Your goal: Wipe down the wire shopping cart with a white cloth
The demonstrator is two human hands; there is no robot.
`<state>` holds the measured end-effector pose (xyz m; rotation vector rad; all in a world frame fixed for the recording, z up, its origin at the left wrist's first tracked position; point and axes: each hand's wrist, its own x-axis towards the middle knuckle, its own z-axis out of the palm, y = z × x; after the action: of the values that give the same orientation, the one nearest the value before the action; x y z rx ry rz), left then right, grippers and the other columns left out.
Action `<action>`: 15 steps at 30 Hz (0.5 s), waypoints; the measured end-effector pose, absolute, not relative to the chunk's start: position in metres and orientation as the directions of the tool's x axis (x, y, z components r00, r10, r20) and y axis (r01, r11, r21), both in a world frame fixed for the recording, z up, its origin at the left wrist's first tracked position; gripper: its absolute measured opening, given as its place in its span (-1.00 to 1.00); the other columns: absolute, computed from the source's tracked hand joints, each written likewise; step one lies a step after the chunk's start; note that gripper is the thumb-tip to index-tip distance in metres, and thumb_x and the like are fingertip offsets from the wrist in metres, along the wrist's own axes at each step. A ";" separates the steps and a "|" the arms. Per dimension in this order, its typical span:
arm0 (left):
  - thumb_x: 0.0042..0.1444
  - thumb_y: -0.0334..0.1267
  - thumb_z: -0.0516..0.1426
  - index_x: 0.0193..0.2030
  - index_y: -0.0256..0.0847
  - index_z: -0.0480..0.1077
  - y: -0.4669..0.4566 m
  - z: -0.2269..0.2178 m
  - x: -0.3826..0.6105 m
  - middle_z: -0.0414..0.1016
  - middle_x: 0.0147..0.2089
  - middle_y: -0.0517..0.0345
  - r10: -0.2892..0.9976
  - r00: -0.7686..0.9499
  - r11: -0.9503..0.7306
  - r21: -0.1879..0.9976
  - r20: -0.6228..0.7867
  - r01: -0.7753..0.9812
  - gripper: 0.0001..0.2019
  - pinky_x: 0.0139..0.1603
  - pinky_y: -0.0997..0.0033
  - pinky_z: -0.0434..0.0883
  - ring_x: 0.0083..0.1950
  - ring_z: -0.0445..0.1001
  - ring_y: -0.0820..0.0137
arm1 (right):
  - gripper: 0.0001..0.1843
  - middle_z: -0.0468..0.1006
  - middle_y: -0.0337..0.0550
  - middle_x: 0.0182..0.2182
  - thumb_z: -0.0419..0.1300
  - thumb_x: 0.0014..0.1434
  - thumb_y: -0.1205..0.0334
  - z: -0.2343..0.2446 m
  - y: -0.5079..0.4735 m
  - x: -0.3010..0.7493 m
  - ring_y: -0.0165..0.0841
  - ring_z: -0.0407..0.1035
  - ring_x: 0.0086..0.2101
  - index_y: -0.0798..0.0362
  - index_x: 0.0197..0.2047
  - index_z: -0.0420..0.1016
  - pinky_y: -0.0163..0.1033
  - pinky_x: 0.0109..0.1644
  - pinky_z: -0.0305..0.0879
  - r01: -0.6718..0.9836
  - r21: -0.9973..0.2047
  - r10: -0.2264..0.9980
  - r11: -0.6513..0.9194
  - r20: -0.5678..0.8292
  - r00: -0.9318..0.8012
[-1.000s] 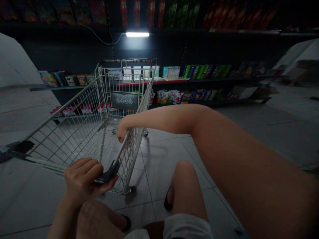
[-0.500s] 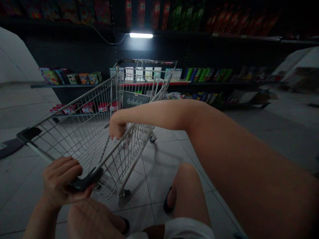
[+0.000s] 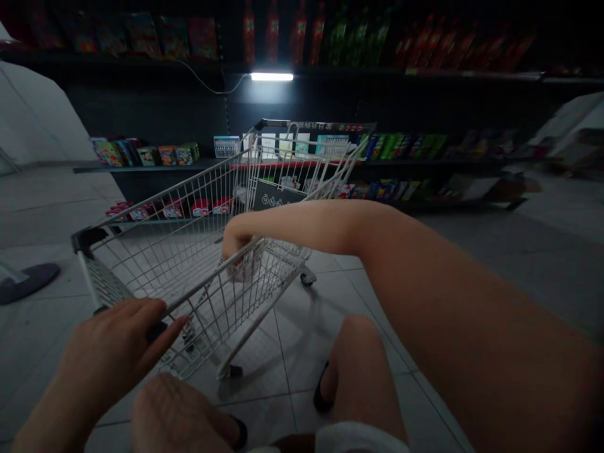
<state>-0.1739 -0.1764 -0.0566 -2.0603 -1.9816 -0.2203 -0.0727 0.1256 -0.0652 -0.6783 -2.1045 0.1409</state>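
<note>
A wire shopping cart (image 3: 189, 277) stands tilted in front of me, its basket showing no goods except one small item. My left hand (image 3: 113, 343) lies at the lower left over the cart's black plastic handle (image 3: 156, 331), which it mostly hides. My right arm stretches across from the right, and my right hand (image 3: 236, 242) reaches over the near wire side. Under that hand is a crumpled white packet (image 3: 245, 269), partly hidden by my fingers. What exactly it is, I cannot tell.
Dark store shelves (image 3: 377, 167) with colourful packaged goods run behind the cart, under a strip light (image 3: 272, 77). The floor is grey tile. My knees and dark sandals sit below the cart. A dark round stand base (image 3: 28, 282) lies at the left.
The cart has swung, its far end moving right in view. My left hand has shifted down and left with the handle, and its fingers look straighter. My right hand has stayed near the white packet.
</note>
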 end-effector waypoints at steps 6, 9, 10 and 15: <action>0.28 0.06 -0.28 -0.37 -0.12 0.40 -0.167 -0.052 -0.169 0.56 -0.40 0.04 0.994 -0.114 0.113 -0.105 0.004 0.988 -0.47 -0.42 0.35 0.12 -0.39 0.52 0.21 | -0.88 0.62 -0.32 -0.40 0.27 0.11 0.47 0.007 0.069 -0.038 -0.57 0.48 -0.35 0.29 -0.24 0.61 -0.34 -0.18 0.36 0.186 -0.309 0.210 0.933 0.047 -0.976; 0.23 0.05 -0.30 -0.32 -0.11 0.40 -0.164 -0.052 -0.175 0.57 -0.39 0.01 0.991 -0.133 0.129 -0.137 -0.023 0.982 -0.48 -0.40 0.33 0.11 -0.36 0.53 0.16 | -0.64 0.65 -0.27 -0.22 0.29 0.08 0.53 0.008 0.011 -0.017 -0.50 0.50 -0.23 0.05 -0.06 0.61 -0.35 -0.07 0.41 -0.195 -0.261 -0.200 0.945 0.009 -0.980; 0.22 0.05 -0.30 -0.32 -0.10 0.40 -0.163 -0.051 -0.177 0.57 -0.38 0.00 0.991 -0.130 0.125 -0.141 -0.026 0.982 -0.48 -0.39 0.32 0.11 -0.35 0.53 0.15 | -0.60 0.64 -0.22 -0.13 0.26 0.13 0.51 -0.002 -0.004 -0.011 -0.46 0.49 -0.14 0.00 0.02 0.57 -0.31 0.01 0.41 -0.256 -0.168 -0.238 0.952 0.119 -0.964; 0.19 0.11 -0.34 -0.44 -0.10 0.31 -0.160 -0.048 -0.182 0.55 -0.43 0.01 0.995 -0.097 0.096 -0.115 -0.002 0.989 -0.45 -0.37 0.31 0.12 -0.38 0.50 0.17 | -0.66 0.49 -0.13 0.14 0.10 0.33 0.32 -0.075 0.001 0.045 -0.34 0.32 0.15 -0.11 0.12 0.48 -0.15 0.19 0.32 -0.072 0.318 -0.253 0.945 0.576 -0.777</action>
<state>-0.1818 -0.1598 -0.0485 -2.0585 -2.2677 0.1321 0.0453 0.0014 -0.0753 0.2287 -2.4475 -0.3685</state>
